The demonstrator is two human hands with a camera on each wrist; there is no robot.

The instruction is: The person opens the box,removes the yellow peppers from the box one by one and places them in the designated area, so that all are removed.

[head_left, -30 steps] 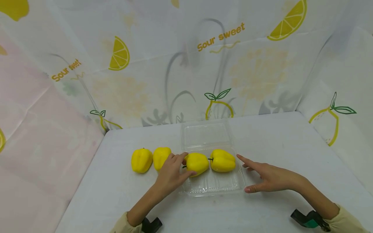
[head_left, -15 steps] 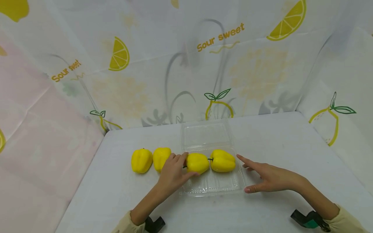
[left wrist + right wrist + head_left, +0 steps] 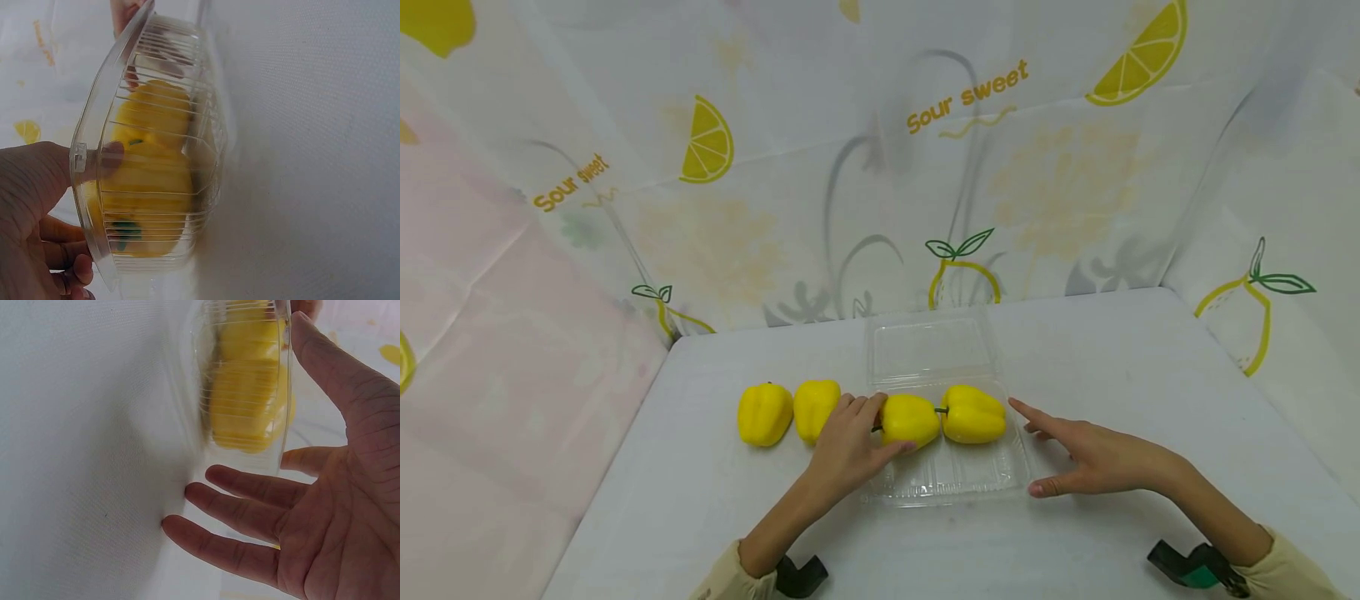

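Note:
A clear plastic clamshell box (image 3: 951,487) lies with its lid (image 3: 932,346) folded back. Inside its base are two yellow bell peppers on their sides. My left hand (image 3: 846,446) reaches over the left rim and holds the left bell pepper (image 3: 910,419) between thumb and fingers. Its stem points left, toward my palm. Beyond it, the right bell pepper (image 3: 973,414) lies with its stem close to the held one. My right hand (image 3: 1101,457) is spread beside the box's right edge, holding nothing; its straight fingers (image 3: 228,509) show in the right wrist view.
Two more yellow bell peppers stand on the white table (image 3: 700,517) left of the box: an outer one (image 3: 765,414) and an inner one (image 3: 815,408), partly behind my left hand. A lemon-print cloth (image 3: 820,233) hangs along the back and sides.
My left hand has shifted slightly right, and the bell pepper it holds has moved a little right, closer to the other one in the box. My right hand has stayed put.

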